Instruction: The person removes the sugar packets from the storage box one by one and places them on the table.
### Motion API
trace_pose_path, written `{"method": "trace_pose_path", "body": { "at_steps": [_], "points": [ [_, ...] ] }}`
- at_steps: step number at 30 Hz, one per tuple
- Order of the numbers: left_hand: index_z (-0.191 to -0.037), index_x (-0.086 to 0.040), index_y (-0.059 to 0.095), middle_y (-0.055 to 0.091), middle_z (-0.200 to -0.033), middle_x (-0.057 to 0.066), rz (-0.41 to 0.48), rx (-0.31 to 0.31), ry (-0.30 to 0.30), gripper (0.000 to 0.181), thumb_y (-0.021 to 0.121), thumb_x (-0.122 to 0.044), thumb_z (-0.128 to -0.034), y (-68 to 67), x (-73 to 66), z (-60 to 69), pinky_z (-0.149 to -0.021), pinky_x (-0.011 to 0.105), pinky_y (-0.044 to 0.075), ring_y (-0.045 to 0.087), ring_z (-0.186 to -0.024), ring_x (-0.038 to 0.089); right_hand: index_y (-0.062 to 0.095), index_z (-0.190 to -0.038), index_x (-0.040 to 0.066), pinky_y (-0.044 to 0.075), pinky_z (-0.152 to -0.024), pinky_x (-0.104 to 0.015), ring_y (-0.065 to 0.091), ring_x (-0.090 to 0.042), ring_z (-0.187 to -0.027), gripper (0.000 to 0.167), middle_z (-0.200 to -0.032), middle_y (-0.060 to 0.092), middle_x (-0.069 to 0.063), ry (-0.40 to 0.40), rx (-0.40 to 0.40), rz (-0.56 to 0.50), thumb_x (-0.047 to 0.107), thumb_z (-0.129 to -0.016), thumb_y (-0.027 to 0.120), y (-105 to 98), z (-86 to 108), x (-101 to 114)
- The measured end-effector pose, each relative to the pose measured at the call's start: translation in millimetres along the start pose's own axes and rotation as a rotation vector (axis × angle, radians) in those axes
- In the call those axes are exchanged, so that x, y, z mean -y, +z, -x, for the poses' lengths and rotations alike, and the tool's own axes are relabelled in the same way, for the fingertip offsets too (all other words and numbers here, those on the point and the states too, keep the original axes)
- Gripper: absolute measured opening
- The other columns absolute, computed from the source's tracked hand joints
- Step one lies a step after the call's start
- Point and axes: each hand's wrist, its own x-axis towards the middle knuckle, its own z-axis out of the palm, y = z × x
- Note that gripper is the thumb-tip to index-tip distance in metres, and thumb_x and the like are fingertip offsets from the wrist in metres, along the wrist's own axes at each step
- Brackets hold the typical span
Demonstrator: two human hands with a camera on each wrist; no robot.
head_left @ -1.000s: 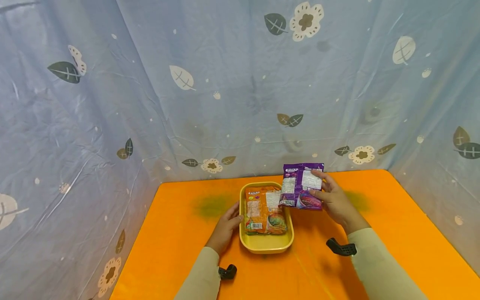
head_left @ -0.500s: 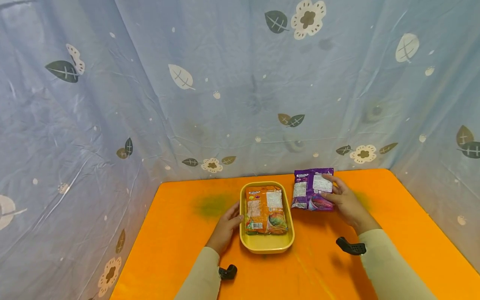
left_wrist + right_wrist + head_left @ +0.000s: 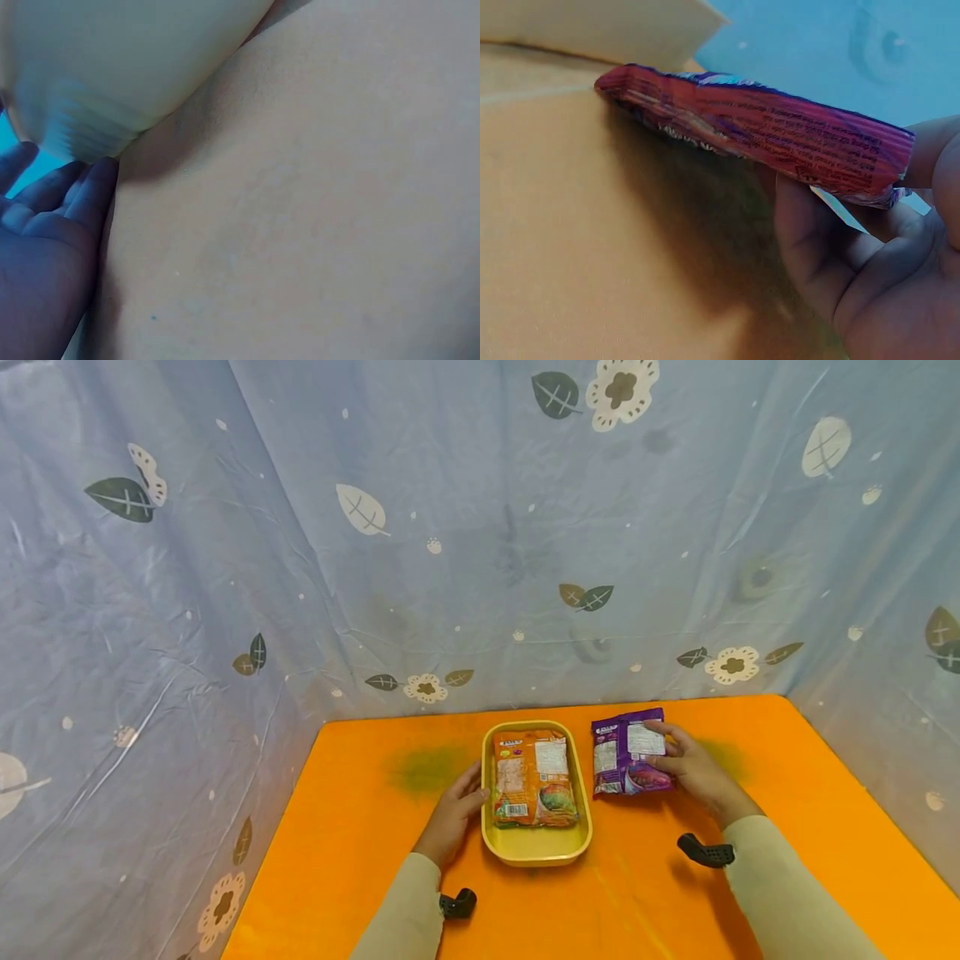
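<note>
In the head view, an orange snack packet (image 3: pixel 534 781) with a see-through lower part lies in a yellow plastic tray (image 3: pixel 536 850). My left hand (image 3: pixel 448 818) rests against the tray's left side; in the left wrist view its fingers (image 3: pixel 96 191) touch the tray's outer wall, fairly straight. To the tray's right, my right hand (image 3: pixel 696 777) pinches a purple snack packet (image 3: pixel 617 764) by its right side. In the right wrist view the purple packet (image 3: pixel 742 127) is seen edge-on, tilted and raised over the table, between thumb and fingers. Its far side is hidden.
The tray stands on an orange table (image 3: pixel 360 893) with greenish stains. A blue-grey curtain (image 3: pixel 450 568) with leaf and flower prints rises behind and at both sides. Black straps with camera mounts (image 3: pixel 705 852) sit on both wrists.
My right hand has moved the purple packet rightward from over the tray's right edge, and lower toward the table beside it. My left hand has stayed at the tray.
</note>
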Motion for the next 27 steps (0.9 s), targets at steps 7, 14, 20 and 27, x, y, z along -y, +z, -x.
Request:
{"method": "trace_pose_path", "body": {
  "at_steps": [7, 14, 20, 27],
  "points": [
    [-0.173, -0.012, 0.034, 0.038, -0.171, 0.016, -0.005, 0.005, 0.008, 0.065, 0.060, -0.022, -0.1138, 0.9, -0.5, -0.1, -0.120, 0.045, 0.041, 0.037, -0.156, 0.035, 0.025, -0.172, 0.006, 0.059, -0.095, -0.030, 0.067, -0.032, -0.118, 0.071, -0.162, 0.036, -0.041, 0.011, 0.010, 0.067, 0.002, -0.110, 0.060, -4.1, -3.4, -4.9],
    [-0.173, -0.014, 0.034, 0.038, -0.172, 0.012, -0.043, -0.011, -0.012, 0.068, 0.063, -0.026, -0.1127, -0.1, 0.7, -0.8, -0.123, 0.047, 0.037, 0.034, -0.158, 0.032, 0.025, -0.172, 0.002, 0.059, -0.091, -0.028, 0.065, -0.039, -0.118, 0.072, -0.156, 0.038, -0.045, 0.083, -0.008, 0.178, 0.006, -0.111, 0.061, -9.1, -2.2, -9.0],
    [-0.173, -0.012, 0.033, 0.036, -0.173, 0.013, -0.042, -0.004, -0.006, 0.068, 0.062, -0.025, -0.1126, 0.4, 1.4, -1.1, -0.123, 0.048, 0.036, 0.033, -0.158, 0.033, 0.025, -0.170, -0.002, 0.060, -0.091, -0.030, 0.062, -0.046, -0.122, 0.071, -0.155, 0.035, -0.048, 0.093, -0.026, 0.233, 0.009, -0.111, 0.063, -14.1, -2.0, -8.8],
    [-0.173, -0.016, 0.035, 0.039, -0.172, 0.010, -0.039, -0.018, -0.028, 0.068, 0.064, -0.026, -0.1118, -0.2, 0.5, 0.6, -0.123, 0.046, 0.037, 0.036, -0.157, 0.030, 0.018, -0.172, -0.002, 0.063, -0.092, -0.042, 0.066, -0.042, -0.121, 0.075, -0.159, 0.035, -0.044, 0.122, -0.012, 0.156, 0.010, -0.112, 0.061, -23.6, 3.5, -6.8]
  ]
}}
